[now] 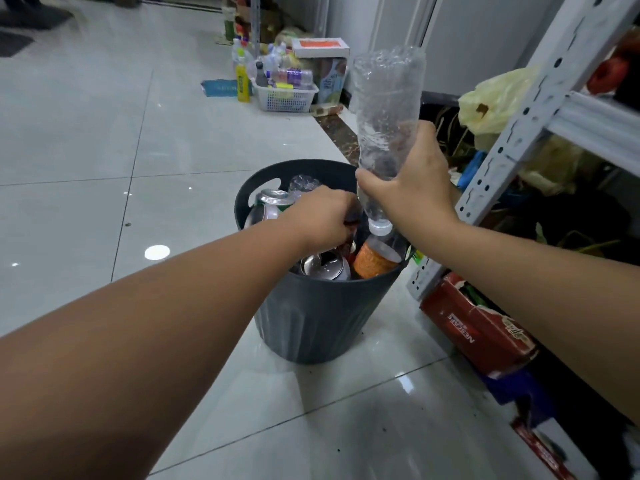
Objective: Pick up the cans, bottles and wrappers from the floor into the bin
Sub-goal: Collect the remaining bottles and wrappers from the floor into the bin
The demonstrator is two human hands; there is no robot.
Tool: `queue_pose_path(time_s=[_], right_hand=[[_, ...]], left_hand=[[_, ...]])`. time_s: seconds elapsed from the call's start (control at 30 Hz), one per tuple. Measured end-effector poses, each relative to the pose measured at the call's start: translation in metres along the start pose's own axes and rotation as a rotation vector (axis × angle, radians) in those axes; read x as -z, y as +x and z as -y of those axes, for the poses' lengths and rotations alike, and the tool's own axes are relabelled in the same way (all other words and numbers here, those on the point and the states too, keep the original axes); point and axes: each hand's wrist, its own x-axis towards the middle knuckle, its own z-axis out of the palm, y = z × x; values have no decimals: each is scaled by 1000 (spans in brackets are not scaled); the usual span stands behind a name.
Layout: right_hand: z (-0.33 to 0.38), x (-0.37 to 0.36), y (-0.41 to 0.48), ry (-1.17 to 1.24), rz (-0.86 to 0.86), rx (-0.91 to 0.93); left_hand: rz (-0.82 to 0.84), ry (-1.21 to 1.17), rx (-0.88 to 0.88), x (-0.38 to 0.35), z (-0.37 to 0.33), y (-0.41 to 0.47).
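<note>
two hands, left hand (320,216), right hand (417,181), one bin (311,317)

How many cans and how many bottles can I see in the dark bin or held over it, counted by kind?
Cans: 2, a green-rimmed can at the back and a silver can at the front.
Bottles: 3, a clear bottle held cap-down in the right hand, a clear one at the back, an orange-labelled one.
Total: 5 visible; the left hand hides part of the bin.
</note>
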Motion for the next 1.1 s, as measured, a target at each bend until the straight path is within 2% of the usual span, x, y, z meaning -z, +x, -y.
queue_pose_path(time_s=[0.1,0.23,0.33,0.47,0.67,0.87,0.97,1.1], right_hand=[[1,-4,2,-6,-22,-42],[-1,-10,5,-41,-19,-104],[-3,-16,-1,-89,96,-82],[-11,-27,-22,-171,275,-103],[-31,-28,-37,-360,243,-128],[-39,-23,-57,-339,286,-174],[-43,-16,-65,-386,353,-222],[-45,6,-65,-396,462,-127]], left_hand=[[15,-34,103,0,11,-7],[-191,-121,251,15,27,-10],[-303,-146,331,22,39,-11],[-326,-88,309,22,45,-17],[-341,-33,296,24,44,-22],[-351,-13,325,29,32,-33],[-368,5,326,32,21,-46],[-383,41,344,35,10,-66]])
